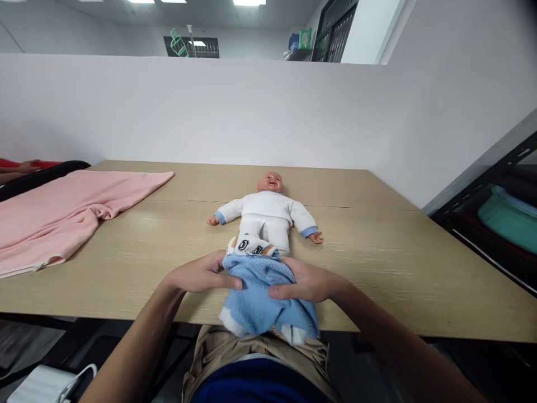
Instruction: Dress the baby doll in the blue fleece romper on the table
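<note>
A small soft garment of light blue, fluffy fabric (251, 308) is held by both bare hands at the near edge of the light wood-coloured tabletop (369, 252). Its upper part is formed by a white band, on which two dark round eyes and some orange-yellow patches are seen. Below this band, the blue fabric is gathered in soft folds, and its lower corners are finished in white. The lower end is hung past the tabletop's edge, in front of the beige trousers (212, 350) of the person.

By the left hand (210, 273), the garment's left side is gripped, the thumb being laid flat on the front. By the right hand (306, 280), the other side is gripped in the same way; both hands are partly closed, and most fingers are hidden by the fabric.

Just beyond, a plastic-headed doll in a white suit with light blue cuffs (267, 206) is laid on its back, its lower legs being covered from view. Whether they are touched by the garment cannot be told.
</note>
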A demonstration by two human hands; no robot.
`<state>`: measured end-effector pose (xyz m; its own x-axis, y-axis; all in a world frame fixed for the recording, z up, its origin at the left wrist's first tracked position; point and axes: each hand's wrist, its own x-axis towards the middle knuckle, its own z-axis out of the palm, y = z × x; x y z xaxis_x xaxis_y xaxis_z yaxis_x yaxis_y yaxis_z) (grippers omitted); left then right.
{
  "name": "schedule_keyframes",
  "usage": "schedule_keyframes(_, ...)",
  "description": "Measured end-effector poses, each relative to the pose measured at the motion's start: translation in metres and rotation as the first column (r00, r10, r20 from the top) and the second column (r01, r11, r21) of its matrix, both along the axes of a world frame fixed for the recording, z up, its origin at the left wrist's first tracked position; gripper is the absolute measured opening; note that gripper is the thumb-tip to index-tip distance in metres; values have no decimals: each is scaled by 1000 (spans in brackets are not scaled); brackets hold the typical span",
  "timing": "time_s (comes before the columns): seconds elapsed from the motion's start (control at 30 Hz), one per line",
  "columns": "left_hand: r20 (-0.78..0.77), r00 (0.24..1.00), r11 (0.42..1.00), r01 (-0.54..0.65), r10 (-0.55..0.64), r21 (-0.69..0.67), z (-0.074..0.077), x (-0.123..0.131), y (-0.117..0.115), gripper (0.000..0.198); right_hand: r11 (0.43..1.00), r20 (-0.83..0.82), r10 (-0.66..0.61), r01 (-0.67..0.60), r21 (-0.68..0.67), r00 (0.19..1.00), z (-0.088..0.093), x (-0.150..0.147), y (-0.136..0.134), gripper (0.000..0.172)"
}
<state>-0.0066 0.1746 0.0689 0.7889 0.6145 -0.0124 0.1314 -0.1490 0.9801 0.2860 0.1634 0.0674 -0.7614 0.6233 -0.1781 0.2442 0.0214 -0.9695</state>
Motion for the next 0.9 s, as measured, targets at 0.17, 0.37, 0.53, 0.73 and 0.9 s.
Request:
schedule_keyframes(0.17, 76, 979, 979, -181, 188, -88, -14, 13, -5, 59, 993, -162, -25, 6, -115, 986, -8, -1, 2, 68)
schedule_keyframes(0.37, 232, 968, 970, -35, 93, -242, -24, 7, -15, 86, 943, -209, -232, 167, -289, 950, -14, 6, -14, 68)
schedule_keyframes(0.53, 306, 952, 956, 73, 18, -283, -26, 11, -25, 70, 979, -103, 6, -27, -200, 995, 1, -4, -22, 57)
schedule_keyframes(0.73, 323, 920, 944, -120, 223, -308, -26, 17, -35, 49, 977, -181, -80, 42, -208, 980, 5, -12, -28, 56)
schedule_keyframes(0.9, 277, 928, 926, -145, 250, -349, -24, 19, -44, 50, 960, -292, -216, 147, -240, 932, 10, -20, -37, 42)
